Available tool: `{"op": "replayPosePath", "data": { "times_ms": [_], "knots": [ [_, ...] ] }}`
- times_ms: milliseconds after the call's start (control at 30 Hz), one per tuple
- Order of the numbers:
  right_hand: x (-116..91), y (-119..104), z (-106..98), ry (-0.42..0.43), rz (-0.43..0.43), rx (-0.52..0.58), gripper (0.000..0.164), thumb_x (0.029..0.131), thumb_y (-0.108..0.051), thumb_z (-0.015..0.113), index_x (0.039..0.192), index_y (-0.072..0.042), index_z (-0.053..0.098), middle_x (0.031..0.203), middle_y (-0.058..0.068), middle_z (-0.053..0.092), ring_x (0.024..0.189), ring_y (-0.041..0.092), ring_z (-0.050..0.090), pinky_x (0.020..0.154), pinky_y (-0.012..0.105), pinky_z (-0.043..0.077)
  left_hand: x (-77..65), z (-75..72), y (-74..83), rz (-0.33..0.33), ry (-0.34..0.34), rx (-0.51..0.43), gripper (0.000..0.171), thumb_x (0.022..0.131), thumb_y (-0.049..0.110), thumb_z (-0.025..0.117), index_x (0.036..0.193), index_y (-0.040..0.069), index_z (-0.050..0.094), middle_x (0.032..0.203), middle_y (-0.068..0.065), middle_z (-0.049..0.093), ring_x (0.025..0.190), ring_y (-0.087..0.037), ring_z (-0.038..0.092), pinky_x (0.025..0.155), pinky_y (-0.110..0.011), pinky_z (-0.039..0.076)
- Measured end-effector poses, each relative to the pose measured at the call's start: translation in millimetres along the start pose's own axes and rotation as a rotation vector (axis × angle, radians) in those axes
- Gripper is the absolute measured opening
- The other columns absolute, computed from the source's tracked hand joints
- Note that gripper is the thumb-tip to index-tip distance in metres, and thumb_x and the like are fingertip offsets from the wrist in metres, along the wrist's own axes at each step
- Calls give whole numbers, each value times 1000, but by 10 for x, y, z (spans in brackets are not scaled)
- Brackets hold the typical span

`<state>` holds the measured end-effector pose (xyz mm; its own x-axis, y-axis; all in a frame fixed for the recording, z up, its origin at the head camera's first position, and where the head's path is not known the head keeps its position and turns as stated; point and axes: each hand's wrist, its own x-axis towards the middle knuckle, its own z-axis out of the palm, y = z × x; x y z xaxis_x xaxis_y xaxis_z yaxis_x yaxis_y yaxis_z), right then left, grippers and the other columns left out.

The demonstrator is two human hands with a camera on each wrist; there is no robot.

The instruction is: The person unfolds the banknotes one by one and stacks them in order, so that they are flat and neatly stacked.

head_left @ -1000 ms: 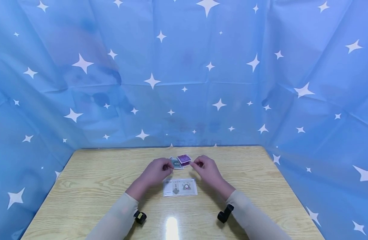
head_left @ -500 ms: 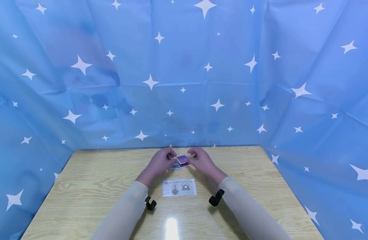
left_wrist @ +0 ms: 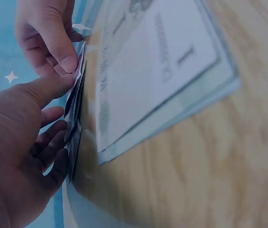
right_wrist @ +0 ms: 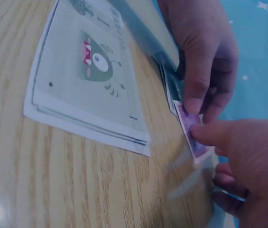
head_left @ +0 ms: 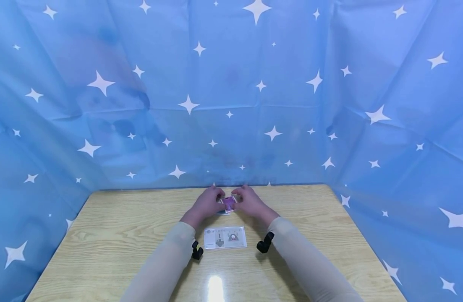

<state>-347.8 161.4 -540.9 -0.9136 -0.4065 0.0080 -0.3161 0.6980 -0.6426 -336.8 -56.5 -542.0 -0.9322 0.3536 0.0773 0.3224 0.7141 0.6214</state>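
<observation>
A small folded purple banknote [head_left: 229,203] is near the far edge of the table, between the two hands. My left hand [head_left: 207,203] pinches its left end, thumb on top and fingers bent behind. From the other side my right hand [head_left: 251,202] pinches it too, its thumb [right_wrist: 217,133] on the purple face. Beneath the purple note and toward the left hand lie dark green folded notes [right_wrist: 173,88], partly hidden by the fingers. Closer to the body lies a flat stack of pale play banknotes [head_left: 225,238], printed with a 1 and a one-eyed cartoon monster.
The wooden table [head_left: 140,235] ends shortly beyond the hands, where a blue star-patterned cloth [head_left: 231,105] hangs. A black wrist camera [head_left: 197,250] sits on the left sleeve, another black camera [head_left: 265,242] on the right one.
Both hands have moved inward and slightly forward, closing around the purple banknote from each side. Its raised fold now lies flatter. The pale stack has stayed in place.
</observation>
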Motion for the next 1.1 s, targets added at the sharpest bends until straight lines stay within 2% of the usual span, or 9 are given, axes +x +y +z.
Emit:
{"op": "replayPosePath", "data": {
  "times_ms": [100,167,367,467,767,867,933,1000,1100],
  "knots": [
    [14,19,1,-15,-16,-51,52,96,-19,88,143,-3,70,127,14,59,112,29,58,98,49,54,4,27,-3,-4,-2,35,40,95,22,89,128,5,74,127,-14,70,133,-38,63,113,-51,52],
    [26,42,6,-17,-26,-65,50,96,-20,87,141,-4,71,123,11,58,108,26,55,94,47,53,-1,38,-4,-4,1,41,39,95,22,88,127,5,75,129,-15,69,136,-40,60,115,-52,50],
    [36,96,17,-14,-29,-60,44,98,-23,87,137,-8,73,118,6,56,105,23,51,90,43,49,-15,51,4,-6,-1,34,35,95,19,88,125,6,75,120,-11,65,114,-31,65,107,-50,54],
    [28,99,17,-7,-25,-37,43,97,-23,88,134,-8,73,118,5,57,105,23,52,91,44,50,-15,54,2,-2,4,25,34,94,18,89,124,6,76,119,-10,66,112,-29,65,106,-49,55],
    [38,139,82,33,-24,132,33,95,-9,87,123,-7,69,111,5,67,103,21,63,95,46,56,-13,65,-2,32,31,13,33,92,17,91,119,7,75,118,-10,72,129,-37,64,112,-51,51],
    [7,115,92,55,-8,167,31,96,-2,83,123,-7,69,110,4,69,103,21,66,97,46,58,-21,60,7,28,29,5,34,93,17,91,120,7,75,121,-12,74,145,-42,55,119,-53,47],
    [-15,103,96,77,4,177,30,96,3,81,122,-8,70,108,3,70,102,20,67,97,44,59,-22,61,6,31,30,0,33,92,16,91,120,7,75,121,-11,74,148,-44,52,120,-53,46],
    [-32,100,103,108,12,186,30,96,7,78,120,-10,72,105,2,70,100,19,68,94,43,60,-20,73,-1,36,31,-8,33,92,15,91,120,8,75,118,-10,73,140,-41,59,115,-51,50],
    [-52,107,109,149,14,217,28,96,9,75,118,-10,73,102,2,70,97,18,68,90,40,60,-11,91,-18,46,41,-27,28,93,12,89,117,10,75,112,-5,69,116,-30,67,102,-46,56]
  ]
}}
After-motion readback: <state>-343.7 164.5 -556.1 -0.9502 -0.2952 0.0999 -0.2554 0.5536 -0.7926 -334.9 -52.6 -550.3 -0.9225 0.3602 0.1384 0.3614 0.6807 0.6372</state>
